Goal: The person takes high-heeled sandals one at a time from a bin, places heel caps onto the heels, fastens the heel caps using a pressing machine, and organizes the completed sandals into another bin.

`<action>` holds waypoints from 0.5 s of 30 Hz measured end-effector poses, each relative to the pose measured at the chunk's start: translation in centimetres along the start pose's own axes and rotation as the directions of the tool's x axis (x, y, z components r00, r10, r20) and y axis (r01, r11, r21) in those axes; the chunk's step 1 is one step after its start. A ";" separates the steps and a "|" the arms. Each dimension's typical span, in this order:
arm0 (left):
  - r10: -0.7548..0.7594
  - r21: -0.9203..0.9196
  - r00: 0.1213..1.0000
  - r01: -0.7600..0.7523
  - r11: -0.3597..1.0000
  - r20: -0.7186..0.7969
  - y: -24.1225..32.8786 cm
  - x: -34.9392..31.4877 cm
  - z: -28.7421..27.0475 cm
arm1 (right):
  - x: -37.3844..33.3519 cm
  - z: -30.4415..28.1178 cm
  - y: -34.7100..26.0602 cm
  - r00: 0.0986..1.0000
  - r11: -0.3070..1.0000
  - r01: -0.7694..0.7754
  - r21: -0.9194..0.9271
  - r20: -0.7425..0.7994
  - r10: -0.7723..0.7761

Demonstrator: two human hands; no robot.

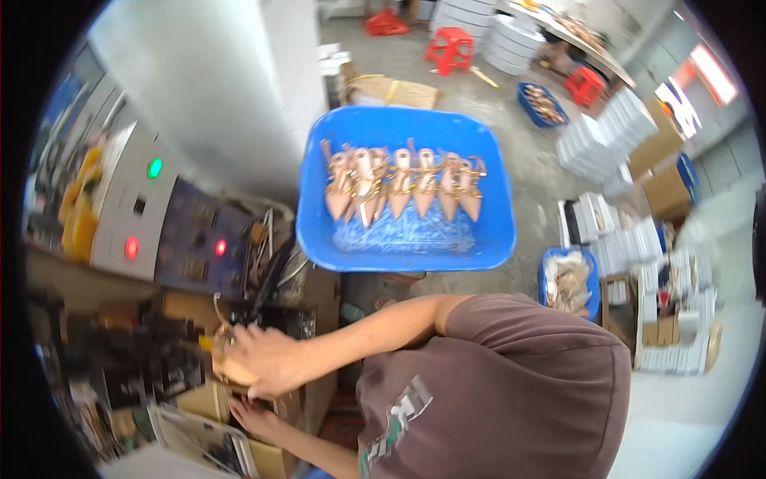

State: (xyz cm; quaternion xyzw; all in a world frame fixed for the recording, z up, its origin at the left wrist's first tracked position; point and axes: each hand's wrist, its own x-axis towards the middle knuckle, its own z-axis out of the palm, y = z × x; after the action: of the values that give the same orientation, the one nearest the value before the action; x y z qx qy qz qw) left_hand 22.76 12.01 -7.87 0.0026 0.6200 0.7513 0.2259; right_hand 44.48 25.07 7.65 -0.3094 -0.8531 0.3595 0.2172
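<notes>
From the right, my right arm reaches over to a bench-side machine (pixel 152 359), and my right hand (pixel 275 361) is closed over a tan shoe (pixel 233 366) with a gold trim. Just below it is my left hand (pixel 254 418), fingers stretched toward the machine beside a tan box-like part (pixel 203 401); their tips are partly hidden, and I see nothing held there. A blue plastic tub (pixel 407 259) stands ahead of me, bearing several nude pointed strap shoes (pixel 401 184) with gold studs, lined up toes toward me.
A control panel (pixel 132 207) with green and red lights stands at the left, by a thick pale column (pixel 199 72). White boxes (pixel 610 136), smaller blue tubs (pixel 541 104) and red stools (pixel 451 49) stand on the floor at far right. A white-rimmed tray (pixel 195 439) sits near left.
</notes>
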 end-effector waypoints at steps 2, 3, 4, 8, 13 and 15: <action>0.029 0.048 1.000 -0.029 0.998 -0.002 0.1 -1.0 1.0 | -0.2 0.1 0.9 0.998 0.998 0.069 0.014 0.008 -0.069; 0.040 0.074 0.999 -0.041 0.996 0.021 -0.2 -0.9 1.0 | -0.1 -0.2 1.1 0.996 0.996 0.085 0.027 -0.005 -0.085; 0.051 0.099 0.998 -0.055 0.994 0.040 -0.5 -0.8 1.1 | -0.3 -0.5 1.2 0.995 0.995 0.093 0.027 -0.046 -0.091; 0.012 0.103 0.996 -0.021 0.994 0.093 -0.5 -0.9 1.3 | 0.3 -0.2 1.9 0.994 0.994 0.104 -0.016 -0.019 -0.105; 0.050 0.072 0.995 -0.056 0.996 0.083 -0.4 -0.5 2.1 | 0.5 -1.1 1.5 0.993 0.992 0.122 0.027 -0.007 -0.122; 0.048 0.047 0.992 -0.054 0.997 0.116 -0.6 0.5 0.5 | 0.6 -0.8 0.7 0.997 0.997 0.076 0.029 0.031 -0.077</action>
State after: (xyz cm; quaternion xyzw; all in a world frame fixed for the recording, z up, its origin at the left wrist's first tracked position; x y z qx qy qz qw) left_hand 22.71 12.74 -8.45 0.0674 0.6245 0.7396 0.2416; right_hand 44.77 26.24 7.69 -0.2675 -0.8628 0.3675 0.2212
